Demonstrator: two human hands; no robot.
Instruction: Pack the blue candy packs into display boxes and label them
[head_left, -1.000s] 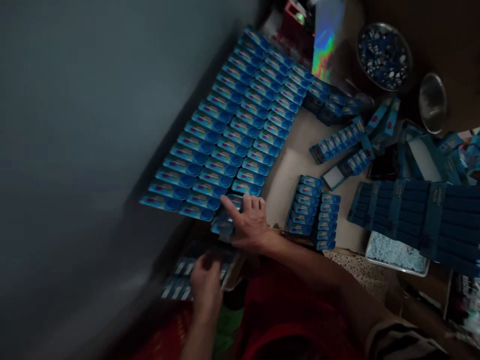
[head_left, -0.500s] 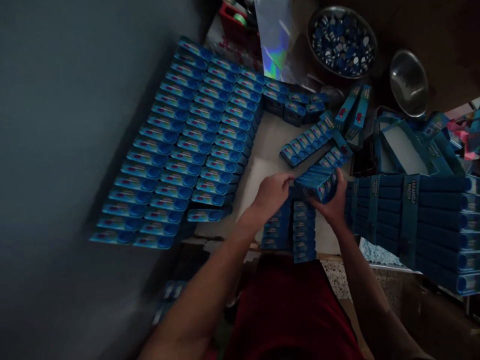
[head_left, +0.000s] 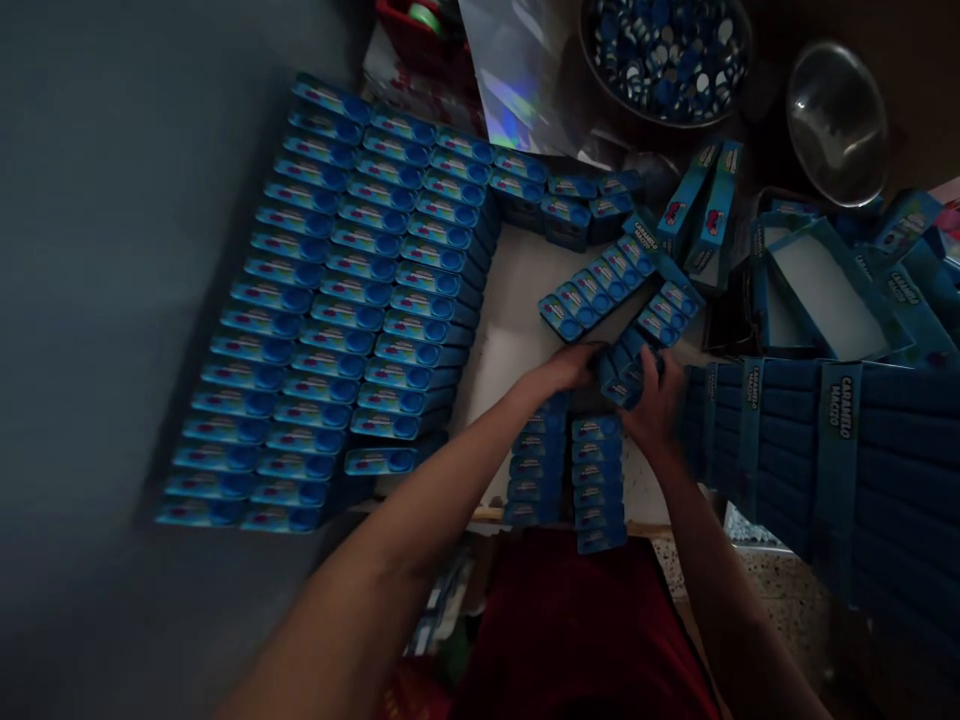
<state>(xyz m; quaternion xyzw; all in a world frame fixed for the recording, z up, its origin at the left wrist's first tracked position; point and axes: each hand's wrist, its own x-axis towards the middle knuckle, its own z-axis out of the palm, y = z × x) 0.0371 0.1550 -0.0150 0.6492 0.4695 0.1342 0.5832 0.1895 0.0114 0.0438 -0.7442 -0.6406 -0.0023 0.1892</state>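
Observation:
A group of small blue candy boxes (head_left: 621,372) is gripped between my two hands above the white table. My right hand (head_left: 656,405) wraps the right side, thumb and fingers bent around the boxes. On the left side, my left hand (head_left: 574,367) presses against them, its fingertips partly hidden. Directly beyond the held boxes, more small boxes (head_left: 667,312) stand in a blue display carton. Left of that lies a filled display carton (head_left: 598,288) marked "Caramelo Macizo". Nearer my body are two short rows of small boxes (head_left: 598,480).
Long rows of small boxes (head_left: 352,290) cover the left side. Filled cartons (head_left: 836,430) are stacked at right, below open cartons (head_left: 829,290). At the back are a metal bowl of blue and white pieces (head_left: 664,60), another metal bowl (head_left: 836,125) and a plastic sheet (head_left: 517,80).
The held boxes have tipped and come down toward the display carton. My left hand has moved in against their left side. The camera view has shifted slightly.

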